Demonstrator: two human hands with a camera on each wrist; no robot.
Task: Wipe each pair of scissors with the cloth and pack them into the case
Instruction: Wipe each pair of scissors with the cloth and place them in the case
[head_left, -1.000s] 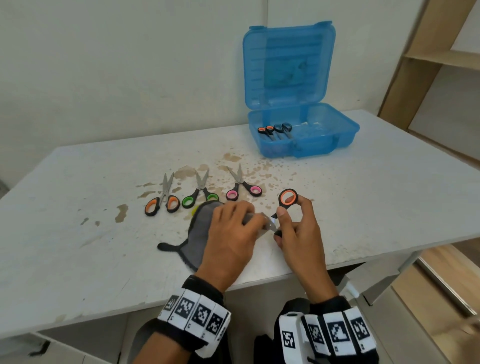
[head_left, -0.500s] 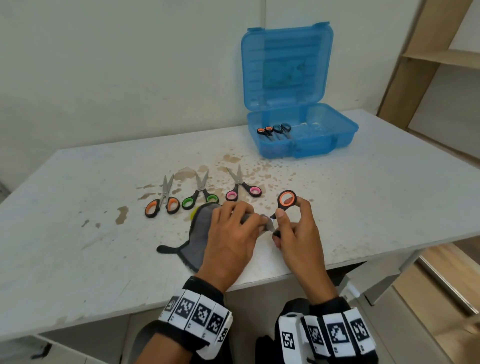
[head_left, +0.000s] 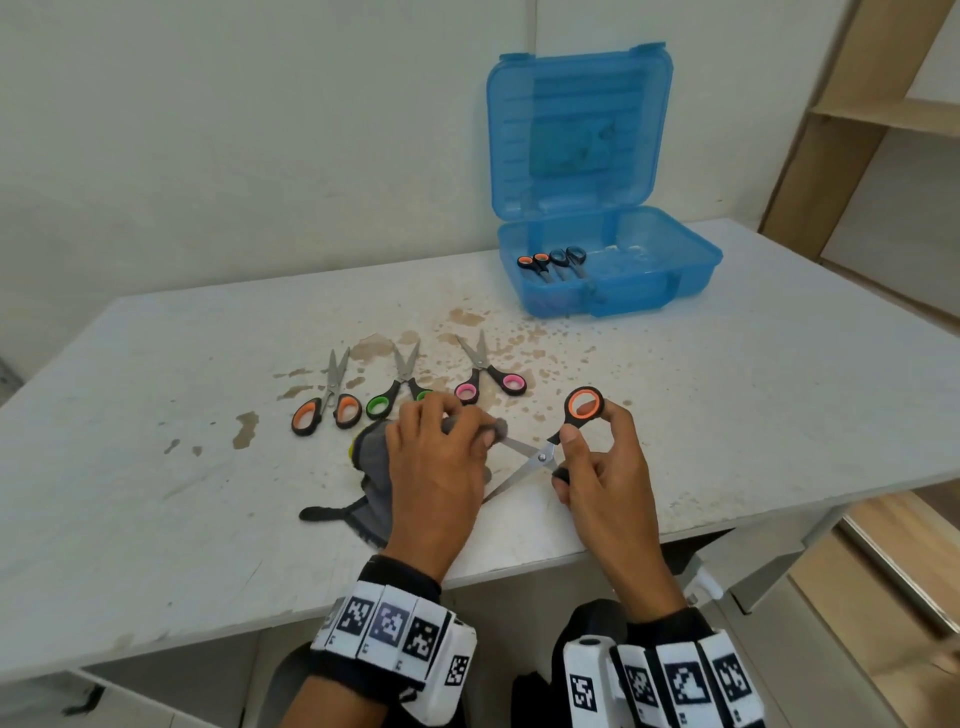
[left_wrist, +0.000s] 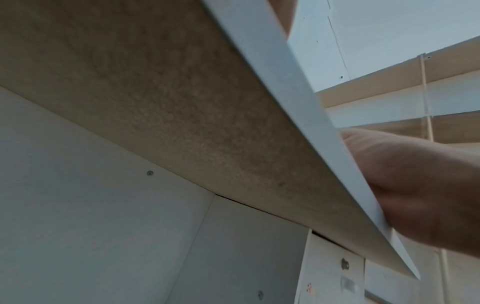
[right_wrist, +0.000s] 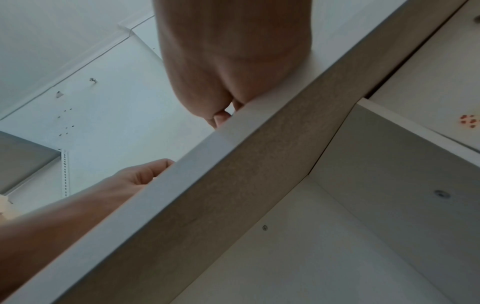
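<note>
My right hand (head_left: 592, 457) holds an orange-handled pair of scissors (head_left: 543, 457) by its handles, blades spread wide over the table's front edge. My left hand (head_left: 441, 457) pinches a grey cloth (head_left: 371, 467) around the tip of the upper blade. Three more pairs lie in a row behind: orange (head_left: 324, 405), green (head_left: 395, 389) and pink (head_left: 488, 376). The open blue case (head_left: 649, 291) stands at the back right with two pairs (head_left: 553, 262) inside. Both wrist views show mostly the table's underside; the right hand's heel (right_wrist: 228, 61) and the left hand (right_wrist: 137, 176) show above the edge.
The white table (head_left: 156, 441) is stained with brown spots around the scissors. A wooden shelf unit (head_left: 857, 104) stands at the far right, and a white wall runs behind the table.
The scissors' blades have spread open. My left hand with the cloth has slid left along the upper blade to its tip, and my right hand has shifted slightly right.
</note>
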